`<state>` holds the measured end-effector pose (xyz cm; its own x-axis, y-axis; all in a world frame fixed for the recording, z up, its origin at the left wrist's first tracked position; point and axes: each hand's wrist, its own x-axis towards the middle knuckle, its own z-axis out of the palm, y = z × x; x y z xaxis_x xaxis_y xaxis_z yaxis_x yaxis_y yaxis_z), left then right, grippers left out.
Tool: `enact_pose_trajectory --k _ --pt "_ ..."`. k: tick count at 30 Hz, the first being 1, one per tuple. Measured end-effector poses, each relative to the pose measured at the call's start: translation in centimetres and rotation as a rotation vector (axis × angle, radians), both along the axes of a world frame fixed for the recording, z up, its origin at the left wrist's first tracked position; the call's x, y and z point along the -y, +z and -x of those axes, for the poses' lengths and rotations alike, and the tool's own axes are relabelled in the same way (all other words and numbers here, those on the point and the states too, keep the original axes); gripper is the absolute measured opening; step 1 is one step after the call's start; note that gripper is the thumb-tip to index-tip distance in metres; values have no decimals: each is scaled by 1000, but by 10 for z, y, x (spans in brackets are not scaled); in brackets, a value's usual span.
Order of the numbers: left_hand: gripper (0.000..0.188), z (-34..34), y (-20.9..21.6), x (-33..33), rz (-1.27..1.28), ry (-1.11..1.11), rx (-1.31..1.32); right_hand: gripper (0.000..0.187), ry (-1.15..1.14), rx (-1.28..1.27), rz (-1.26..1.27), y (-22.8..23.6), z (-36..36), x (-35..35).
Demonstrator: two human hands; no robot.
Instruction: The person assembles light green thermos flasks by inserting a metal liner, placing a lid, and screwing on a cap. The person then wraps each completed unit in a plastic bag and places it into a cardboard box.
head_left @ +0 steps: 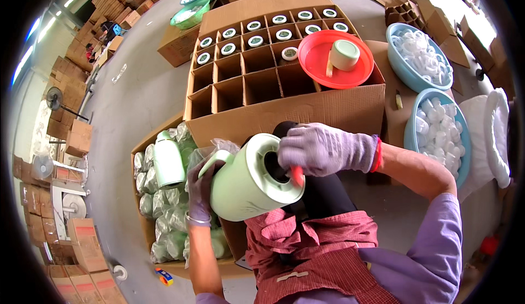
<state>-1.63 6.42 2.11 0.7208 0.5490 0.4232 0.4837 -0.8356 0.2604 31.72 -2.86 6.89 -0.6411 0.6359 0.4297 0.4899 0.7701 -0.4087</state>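
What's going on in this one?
A person in gloves is holding a green jug tilted over their lap, the left hand at its handle. The right hand is at the jug's open end, with something red at the fingertips, too unclear to name. Ahead, a divided carton is partly filled with white-topped items; a red tray with a green cup rests on it. Wrapped jugs sit to the left.
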Motion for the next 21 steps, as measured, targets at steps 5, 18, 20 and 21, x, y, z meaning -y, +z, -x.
enact_pose_trajectory --k 5,18,20,21 --pt "31 -18 3 68 704 518 611 27 -262 -381 464 -23 -2 13" --pt "81 -54 62 92 1066 35 -245 18 -1049 820 16 -61 -172 -44" --pt "70 -52 58 89 1303 108 -161 18 -1045 547 137 -49 -175 -27" --pt "66 -50 54 88 1297 108 -180 17 -1036 384 36 -48 -179 -17"
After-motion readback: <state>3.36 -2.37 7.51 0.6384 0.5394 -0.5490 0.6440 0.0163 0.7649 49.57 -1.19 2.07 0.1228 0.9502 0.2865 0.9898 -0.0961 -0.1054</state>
